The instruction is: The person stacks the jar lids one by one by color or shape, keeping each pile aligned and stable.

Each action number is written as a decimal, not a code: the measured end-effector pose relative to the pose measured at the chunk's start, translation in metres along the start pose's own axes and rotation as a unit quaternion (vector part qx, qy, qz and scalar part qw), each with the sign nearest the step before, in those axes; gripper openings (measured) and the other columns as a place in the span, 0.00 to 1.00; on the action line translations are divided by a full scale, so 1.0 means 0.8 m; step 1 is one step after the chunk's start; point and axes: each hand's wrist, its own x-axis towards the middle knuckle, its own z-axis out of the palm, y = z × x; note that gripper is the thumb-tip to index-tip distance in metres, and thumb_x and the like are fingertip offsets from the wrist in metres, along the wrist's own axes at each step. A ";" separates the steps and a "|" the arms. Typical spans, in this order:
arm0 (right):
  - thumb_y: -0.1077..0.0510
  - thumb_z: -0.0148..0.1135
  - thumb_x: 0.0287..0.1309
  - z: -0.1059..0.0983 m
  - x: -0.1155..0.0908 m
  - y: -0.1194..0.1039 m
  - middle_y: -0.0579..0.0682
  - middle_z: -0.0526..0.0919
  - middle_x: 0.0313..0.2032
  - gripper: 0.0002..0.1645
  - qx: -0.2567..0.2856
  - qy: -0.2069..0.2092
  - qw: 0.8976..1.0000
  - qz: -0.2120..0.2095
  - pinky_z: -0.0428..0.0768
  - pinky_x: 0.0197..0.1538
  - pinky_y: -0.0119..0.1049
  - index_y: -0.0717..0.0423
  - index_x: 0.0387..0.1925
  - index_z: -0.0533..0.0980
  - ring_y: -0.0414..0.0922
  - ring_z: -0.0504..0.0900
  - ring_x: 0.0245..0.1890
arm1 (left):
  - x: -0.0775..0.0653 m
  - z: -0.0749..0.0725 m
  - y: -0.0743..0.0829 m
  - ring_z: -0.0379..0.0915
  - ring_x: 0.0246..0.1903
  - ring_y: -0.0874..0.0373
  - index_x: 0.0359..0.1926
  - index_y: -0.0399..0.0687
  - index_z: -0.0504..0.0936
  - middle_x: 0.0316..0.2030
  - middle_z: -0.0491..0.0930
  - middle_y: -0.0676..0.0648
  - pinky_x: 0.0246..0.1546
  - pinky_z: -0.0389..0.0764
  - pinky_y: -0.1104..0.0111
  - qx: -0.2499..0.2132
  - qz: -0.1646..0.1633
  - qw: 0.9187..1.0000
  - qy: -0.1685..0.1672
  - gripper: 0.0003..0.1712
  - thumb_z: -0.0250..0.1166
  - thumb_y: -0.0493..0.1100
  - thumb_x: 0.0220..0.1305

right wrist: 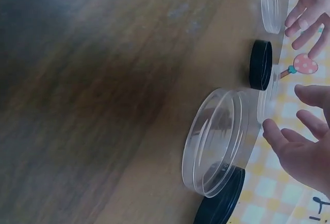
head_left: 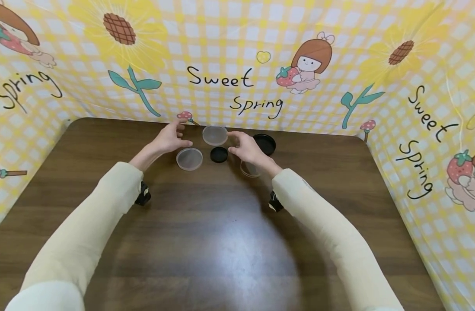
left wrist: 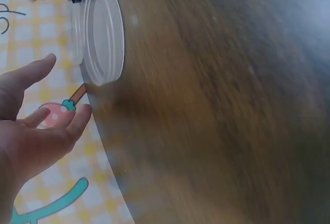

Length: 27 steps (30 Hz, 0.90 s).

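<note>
My left hand (head_left: pixel 168 138) is at the back of the table, fingers spread and loosely bent with nothing in them. Just in front of it lies a clear shallow round dish (head_left: pixel 189 160). My right hand (head_left: pixel 246 148) has its fingers apart and holds nothing; its fingertips (right wrist: pixel 269 126) are right by the rim of a second clear dish (head_left: pixel 215 135) at the back. Between the hands sits a small black round lid-like dish (head_left: pixel 219 154). Under my right wrist, a third clear dish (right wrist: pixel 214 144) is partly hidden in the head view. A larger black round dish (head_left: pixel 264 144) stands beside it.
The brown wooden table (head_left: pixel 190 242) meets a yellow checked cloth (head_left: pixel 221 43) printed with flowers and figures, close behind the dishes. The same cloth rises along the left and right sides. Black wrist cameras (head_left: pixel 143 194) hang under both cuffs.
</note>
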 end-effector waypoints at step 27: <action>0.64 0.62 0.61 0.013 0.075 0.023 0.61 0.65 0.65 0.36 0.082 0.001 0.994 0.068 0.70 0.61 0.42 0.58 0.69 0.62 0.53 0.66 0.64 | 0.063 0.043 0.017 0.64 0.57 0.39 0.67 0.34 0.62 0.59 0.64 0.31 0.55 0.69 0.51 0.016 -0.023 1.000 -0.001 0.41 0.71 0.36 0.55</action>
